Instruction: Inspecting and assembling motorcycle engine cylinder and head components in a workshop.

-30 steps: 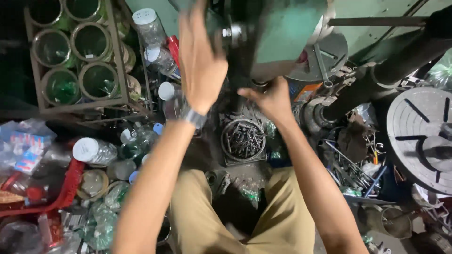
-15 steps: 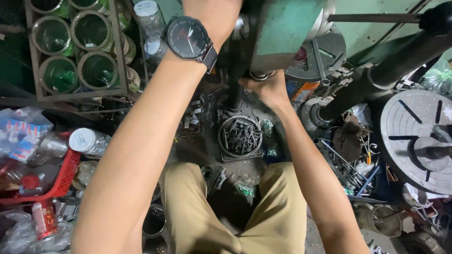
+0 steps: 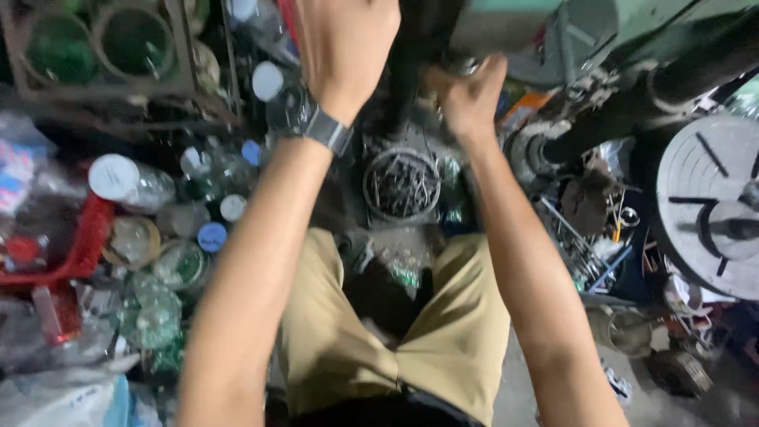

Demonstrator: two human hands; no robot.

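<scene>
While both hands are up at the green machine [image 3: 506,24], nothing looks finished; left hand [image 3: 344,47] seems closed, can't tell on what; right hand [image 3: 466,95] pinches something small beneath it, above the round tin of metal bits [image 3: 401,186].

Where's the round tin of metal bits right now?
In the head view, the round tin sits on the floor at centre, below and between the left hand and right hand.
</scene>
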